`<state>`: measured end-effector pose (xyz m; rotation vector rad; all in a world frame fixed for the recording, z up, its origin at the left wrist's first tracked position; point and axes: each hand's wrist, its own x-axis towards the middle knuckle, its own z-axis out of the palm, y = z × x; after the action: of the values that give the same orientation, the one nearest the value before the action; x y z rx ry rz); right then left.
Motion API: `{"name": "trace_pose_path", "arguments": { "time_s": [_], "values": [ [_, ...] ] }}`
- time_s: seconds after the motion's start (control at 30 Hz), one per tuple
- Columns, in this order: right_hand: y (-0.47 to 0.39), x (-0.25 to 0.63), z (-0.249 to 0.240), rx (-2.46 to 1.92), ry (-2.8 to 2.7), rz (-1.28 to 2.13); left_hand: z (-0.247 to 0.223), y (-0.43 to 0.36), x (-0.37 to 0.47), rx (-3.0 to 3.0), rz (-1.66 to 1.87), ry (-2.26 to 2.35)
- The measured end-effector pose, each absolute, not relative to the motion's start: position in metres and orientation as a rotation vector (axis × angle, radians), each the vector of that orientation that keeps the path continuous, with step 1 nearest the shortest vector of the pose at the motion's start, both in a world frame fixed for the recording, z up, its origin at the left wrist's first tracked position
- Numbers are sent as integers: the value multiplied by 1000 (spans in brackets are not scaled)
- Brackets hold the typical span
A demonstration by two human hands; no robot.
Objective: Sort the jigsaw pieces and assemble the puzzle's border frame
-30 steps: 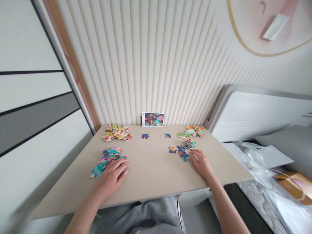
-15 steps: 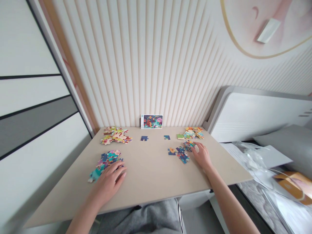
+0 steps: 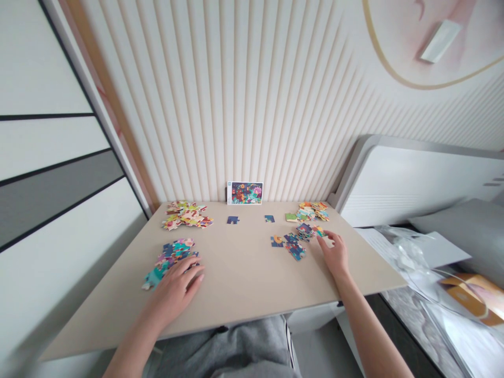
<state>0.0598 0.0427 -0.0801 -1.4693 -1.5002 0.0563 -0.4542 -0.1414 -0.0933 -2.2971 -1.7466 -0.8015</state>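
My left hand lies with its fingers stretched over the near edge of a pile of teal, blue and purple puzzle pieces, hiding part of it. On the right, my right hand has thumb and fingers pinched around a jigsaw puzzle piece whose pale side shows. Beside those fingertips are some colourful pieces and a small dark-blue stack. To its left lie a joined-looking blue cluster and a blue piece with an orange shape.
A picture card leans on the ribbed wall. Two blue corner-like pieces, one left and one right, lie before it. Red-and-yellow pieces are heaped back left, orange-and-green ones back right. The tabletop ends near my lap.
My right hand has shifted right and slightly back toward me, away from the dark-blue stack, with the pale-sided piece. My left hand stays where it was.
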Motion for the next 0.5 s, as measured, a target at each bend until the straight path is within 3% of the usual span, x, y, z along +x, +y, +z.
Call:
{"name": "trace_pose_path", "arguments": {
  "time_s": [0.5],
  "values": [
    [43,64,-82,-1515,-1436,56,-93,-141,-455,-2287,-813,-1735]
  ]
}}
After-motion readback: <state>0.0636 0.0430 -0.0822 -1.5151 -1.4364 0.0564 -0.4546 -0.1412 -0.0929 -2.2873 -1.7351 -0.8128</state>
